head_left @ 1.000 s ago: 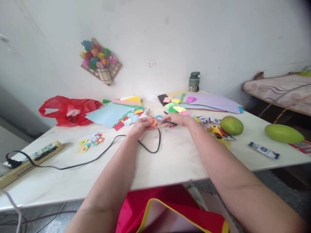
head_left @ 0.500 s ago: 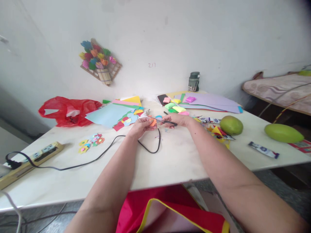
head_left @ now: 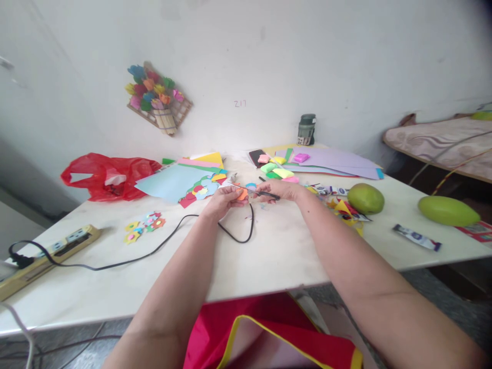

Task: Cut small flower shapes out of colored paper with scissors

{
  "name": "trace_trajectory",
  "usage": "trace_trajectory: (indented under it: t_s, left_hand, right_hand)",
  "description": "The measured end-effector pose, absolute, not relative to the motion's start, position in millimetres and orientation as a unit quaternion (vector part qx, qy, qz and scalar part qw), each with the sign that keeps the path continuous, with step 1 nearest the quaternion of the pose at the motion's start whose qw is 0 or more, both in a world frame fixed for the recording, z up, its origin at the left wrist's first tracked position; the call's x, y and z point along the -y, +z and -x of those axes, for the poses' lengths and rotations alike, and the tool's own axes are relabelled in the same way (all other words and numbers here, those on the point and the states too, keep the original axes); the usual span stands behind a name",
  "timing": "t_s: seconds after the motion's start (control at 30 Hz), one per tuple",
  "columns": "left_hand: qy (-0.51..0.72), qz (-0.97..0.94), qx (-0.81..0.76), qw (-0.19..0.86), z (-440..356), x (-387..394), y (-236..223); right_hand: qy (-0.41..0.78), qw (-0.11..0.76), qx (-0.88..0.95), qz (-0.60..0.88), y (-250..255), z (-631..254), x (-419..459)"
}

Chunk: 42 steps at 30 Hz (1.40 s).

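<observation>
Between the thumb and fingers of my left hand (head_left: 225, 201) is a small piece of orange paper (head_left: 242, 194). My right hand (head_left: 282, 189) grips black-handled scissors (head_left: 265, 193), whose blades point left and meet the orange paper. Part of the paper is hidden by my fingers. Left of my left hand lie several cut paper shapes (head_left: 200, 191) in red, blue, yellow and green. Nearer the table's left side are finished-looking paper flowers (head_left: 148, 224). Beyond my right hand are soft coloured packets (head_left: 282, 173).
A black cord (head_left: 154, 248) runs across the table from a power strip (head_left: 69, 246) and loops below my hands. Right of my arm are paper scraps (head_left: 342, 209), a mango (head_left: 366, 199), another green fruit (head_left: 448, 210) and a tube (head_left: 417, 237). A red bag (head_left: 107, 177) lies at left.
Almost nothing differs. Both hands stay in place, with the scissors still at the orange paper.
</observation>
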<state>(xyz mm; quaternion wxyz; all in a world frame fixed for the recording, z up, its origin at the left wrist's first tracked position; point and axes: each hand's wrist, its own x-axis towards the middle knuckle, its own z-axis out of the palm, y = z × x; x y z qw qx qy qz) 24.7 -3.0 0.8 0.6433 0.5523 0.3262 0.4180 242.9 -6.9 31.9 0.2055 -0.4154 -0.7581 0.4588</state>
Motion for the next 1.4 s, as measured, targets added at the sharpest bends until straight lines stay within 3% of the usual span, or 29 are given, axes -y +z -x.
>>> trace_trajectory:
  t_s: [1.4]
  left_hand:
    - [0.437, -0.537, -0.336, 0.639, -27.1, 3.7, -0.1]
  right_hand:
    - [0.474, 0.215, 0.749, 0.410, 26.6, -243.8, 5.5]
